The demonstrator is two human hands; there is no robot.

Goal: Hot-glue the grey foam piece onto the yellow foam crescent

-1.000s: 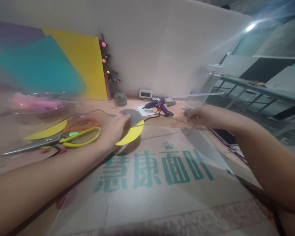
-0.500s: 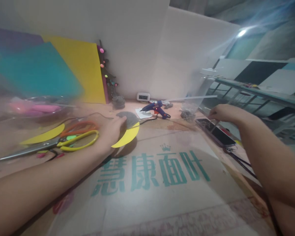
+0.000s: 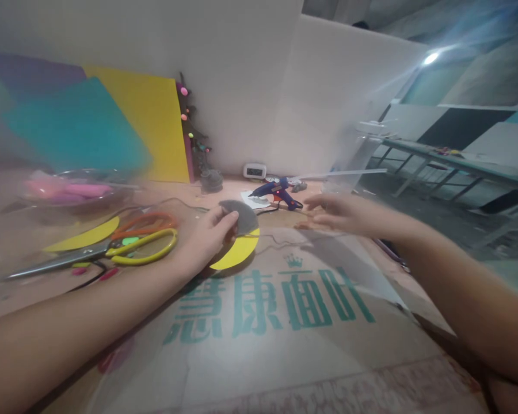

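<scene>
My left hand [image 3: 218,230] is closed on the edge of a disc, thumb on top. The disc has a grey part [image 3: 242,215] above and a yellow part [image 3: 238,253] below. A thin grey cord [image 3: 276,238] crosses it and trails right over the printed sheet. To the right, my right hand [image 3: 334,213] hovers with fingers stretched and apart, slightly blurred; I make out nothing held in it. Just left of those fingers lies a blue glue gun [image 3: 280,190], its small red light lit, its nozzle over a white paper piece [image 3: 254,199].
Scissors [image 3: 142,247] with yellow handles lie left, beside orange handles [image 3: 149,221] and a yellow paper crescent [image 3: 86,234]. A clear container [image 3: 80,190] holds pink pieces. A small digital clock [image 3: 254,171] stands at the back. A printed sheet [image 3: 250,368] covers the front.
My right hand has moved left from the phone at the right edge to beside the glue gun. My left hand and the disc have shifted slightly right, and more of the disc shows.
</scene>
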